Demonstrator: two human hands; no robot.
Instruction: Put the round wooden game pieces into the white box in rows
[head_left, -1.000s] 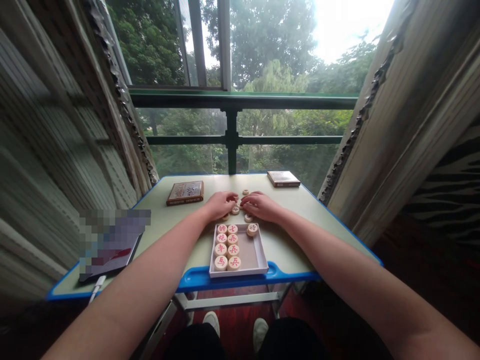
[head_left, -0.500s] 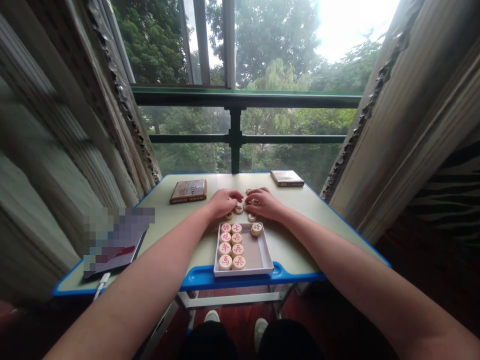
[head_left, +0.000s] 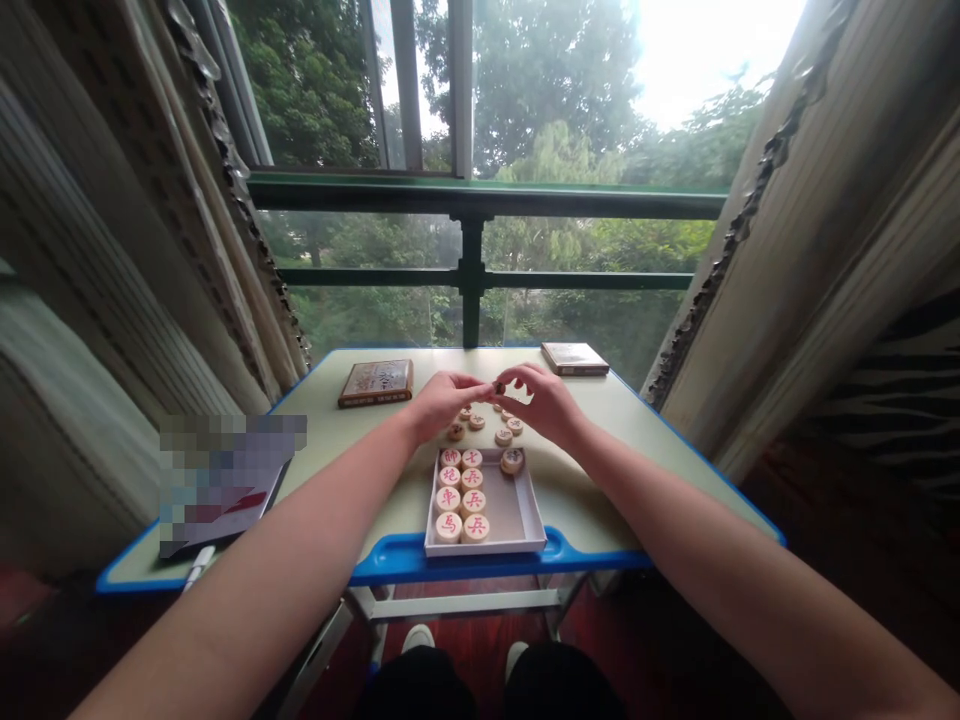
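Above the loose round pieces, my right hand (head_left: 541, 396) pinches a small game piece (head_left: 499, 388) between thumb and fingers. The fingertips of my left hand (head_left: 448, 400) reach the same piece from the left, its fingers close together. Several loose wooden discs (head_left: 503, 437) lie on the table below both hands. Nearer to me is an open white box (head_left: 534, 510). Two columns of discs with red characters (head_left: 472, 478) fill its left side, and a disc with a dark character (head_left: 511, 461) sits at its upper right.
A brown flat box (head_left: 376, 383) lies at the table's back left, and another flat box (head_left: 574, 358) at the back right. A dark, partly blurred device (head_left: 247, 500) with a white cable is at the left edge. Curtains flank the window.
My hands have risen from the loose discs and met, with one piece now between the fingertips. More of the loose discs show beneath them.
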